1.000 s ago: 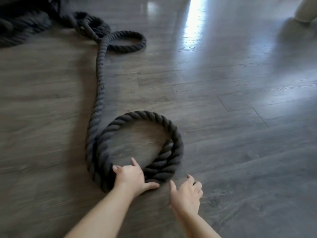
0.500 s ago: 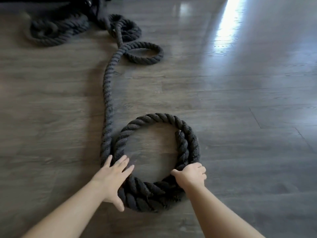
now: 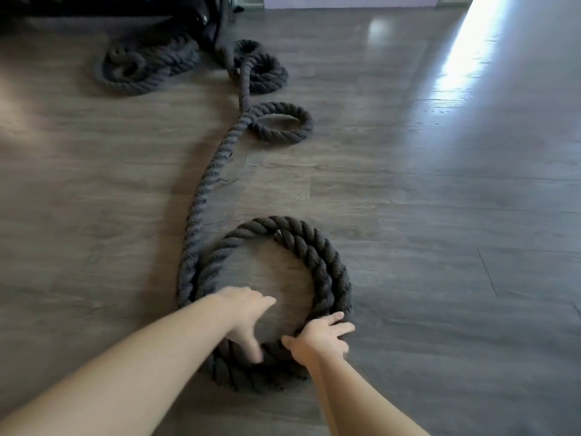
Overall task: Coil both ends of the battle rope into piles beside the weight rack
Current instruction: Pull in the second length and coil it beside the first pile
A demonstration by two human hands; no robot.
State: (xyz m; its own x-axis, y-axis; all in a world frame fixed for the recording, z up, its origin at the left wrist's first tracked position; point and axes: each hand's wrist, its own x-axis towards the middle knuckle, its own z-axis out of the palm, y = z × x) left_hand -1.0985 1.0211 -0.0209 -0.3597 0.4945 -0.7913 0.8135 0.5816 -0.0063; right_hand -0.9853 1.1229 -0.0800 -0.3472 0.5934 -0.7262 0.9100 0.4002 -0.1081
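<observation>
The battle rope (image 3: 201,196) lay on the grey wood floor (image 3: 440,215), its near end wound into a two-turn coil (image 3: 327,265) at 6 o'clock of the view. From the coil's 9 o'clock side a single strand ran up toward 12 o'clock, through a small loose loop (image 3: 283,121), to a second loop and a finished pile (image 3: 141,67) beside the dark base of the weight rack (image 3: 217,23).

Half a second before, the left hand (image 3: 245,316) had lain flat on the coil's 8 o'clock edge; it had since swung inward over the open middle of the coil, blurred by motion, fingers spread and gripping nothing, thumb pointing down across the near rope. The right hand (image 3: 317,338) stayed on the coil at about 5 o'clock, fingers (image 3: 336,319) now splayed over the top of the rope and pressing on it rather than curled round it as before.

The inner turn's free end (image 3: 278,236) had travelled from about 2 o'clock on the ring to about 12 o'clock. The view had also tipped upward, bringing the far pile and rack base fully into sight
</observation>
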